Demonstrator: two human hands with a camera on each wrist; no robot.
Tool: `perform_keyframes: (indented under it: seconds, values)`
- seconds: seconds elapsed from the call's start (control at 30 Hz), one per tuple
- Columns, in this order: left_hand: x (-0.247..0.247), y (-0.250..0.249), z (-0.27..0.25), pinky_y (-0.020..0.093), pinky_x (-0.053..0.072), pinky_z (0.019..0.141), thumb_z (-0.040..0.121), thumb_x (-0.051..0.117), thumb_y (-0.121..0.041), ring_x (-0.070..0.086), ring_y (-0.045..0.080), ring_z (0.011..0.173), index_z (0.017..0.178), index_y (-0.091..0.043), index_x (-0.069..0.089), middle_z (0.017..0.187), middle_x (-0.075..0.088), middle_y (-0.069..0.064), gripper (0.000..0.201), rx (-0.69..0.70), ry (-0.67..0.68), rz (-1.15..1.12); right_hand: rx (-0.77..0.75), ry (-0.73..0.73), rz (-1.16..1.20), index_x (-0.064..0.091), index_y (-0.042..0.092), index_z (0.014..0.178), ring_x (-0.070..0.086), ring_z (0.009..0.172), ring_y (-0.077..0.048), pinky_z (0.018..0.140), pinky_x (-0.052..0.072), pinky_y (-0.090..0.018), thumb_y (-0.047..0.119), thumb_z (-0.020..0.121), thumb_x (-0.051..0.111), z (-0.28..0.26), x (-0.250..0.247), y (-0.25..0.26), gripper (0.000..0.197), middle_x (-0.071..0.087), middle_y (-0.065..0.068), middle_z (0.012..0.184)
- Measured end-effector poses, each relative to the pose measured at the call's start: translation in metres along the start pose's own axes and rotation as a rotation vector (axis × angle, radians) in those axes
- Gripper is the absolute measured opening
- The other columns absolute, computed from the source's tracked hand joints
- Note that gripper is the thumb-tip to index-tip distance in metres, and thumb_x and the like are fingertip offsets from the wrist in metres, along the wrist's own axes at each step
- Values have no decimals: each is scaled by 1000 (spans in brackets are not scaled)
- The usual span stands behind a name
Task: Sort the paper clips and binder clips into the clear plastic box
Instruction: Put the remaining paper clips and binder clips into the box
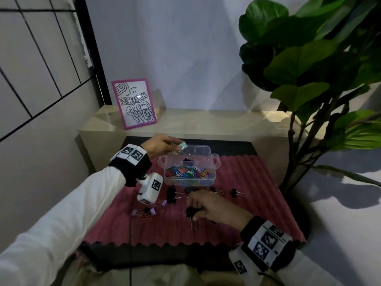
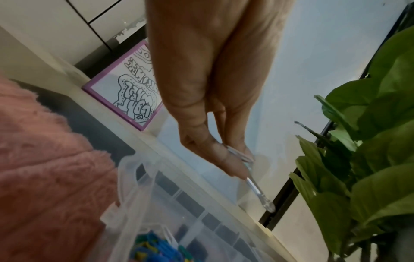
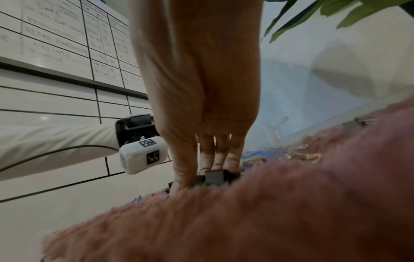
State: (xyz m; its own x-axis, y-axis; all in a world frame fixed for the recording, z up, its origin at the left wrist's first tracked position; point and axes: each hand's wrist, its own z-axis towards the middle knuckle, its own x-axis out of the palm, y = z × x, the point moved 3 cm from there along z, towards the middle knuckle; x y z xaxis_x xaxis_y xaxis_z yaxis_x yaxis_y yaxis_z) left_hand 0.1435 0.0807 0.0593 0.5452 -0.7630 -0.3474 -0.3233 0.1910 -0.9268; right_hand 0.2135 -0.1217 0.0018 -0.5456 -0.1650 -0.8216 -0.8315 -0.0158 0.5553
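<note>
The clear plastic box point(image 1: 214, 162) sits at the back of the pink rug; its front compartment holds several coloured paper clips point(image 1: 188, 171). My left hand point(image 1: 162, 146) hovers over the box's back left corner and pinches a mint binder clip point(image 1: 182, 145) by its wire handles point(image 2: 260, 193). Lower down, my right hand point(image 1: 208, 207) rests on the rug with fingers curled round a black binder clip point(image 1: 191, 212), also seen under the fingers point(image 3: 218, 176). Several black binder clips point(image 1: 234, 192) and purple ones point(image 1: 152, 212) lie loose on the rug.
The pink fluffy rug point(image 1: 247, 219) covers a low table. Behind it a beige ledge point(image 1: 216, 122) carries a purple-framed drawing point(image 1: 134, 103). A large leafy plant point(image 1: 321, 65) stands at the right. A tiled wall lies to the left.
</note>
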Motion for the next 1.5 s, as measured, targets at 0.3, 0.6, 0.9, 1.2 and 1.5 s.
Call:
perform_keyframes:
  seconds: [0.3,0.6,0.9,1.2,1.5]
  values:
    - [-13,-10,-6,10,53,56,78,63,4,65,1,57,110,2,61,61,71,-8,32,27,8,-45,73,-41,314,56,22,85,53,70,1,69,44,-14,13,75,75,0,-10,1,23,58,10,82]
    - [-3,-10,34,21,47,78,75,71,-9,66,22,95,119,-3,57,111,67,16,47,-48,-46,537,112,-248,675,60,13,88,67,79,-11,72,50,-17,8,78,70,-26,-42,-9,15,68,2,82]
    - [13,-2,-7,15,53,66,74,68,1,64,7,68,95,-5,61,84,65,8,23,236,-182,160,276,-410,934,62,8,89,64,73,-15,66,52,-21,2,86,58,-6,-73,-44,8,67,-9,85]
    - [2,18,-32,19,45,74,87,56,-27,59,16,85,107,-9,62,102,64,5,28,217,-297,420,321,-574,1085,46,4,78,65,47,-11,44,50,-17,-11,87,50,49,-100,-48,18,55,-18,77]
    - [11,50,-51,27,55,72,88,54,-35,69,13,79,129,-3,38,108,65,18,55,-74,-1,467,247,-526,272,57,0,113,60,100,-23,81,45,-18,-1,86,54,56,-89,-23,26,61,-11,110]
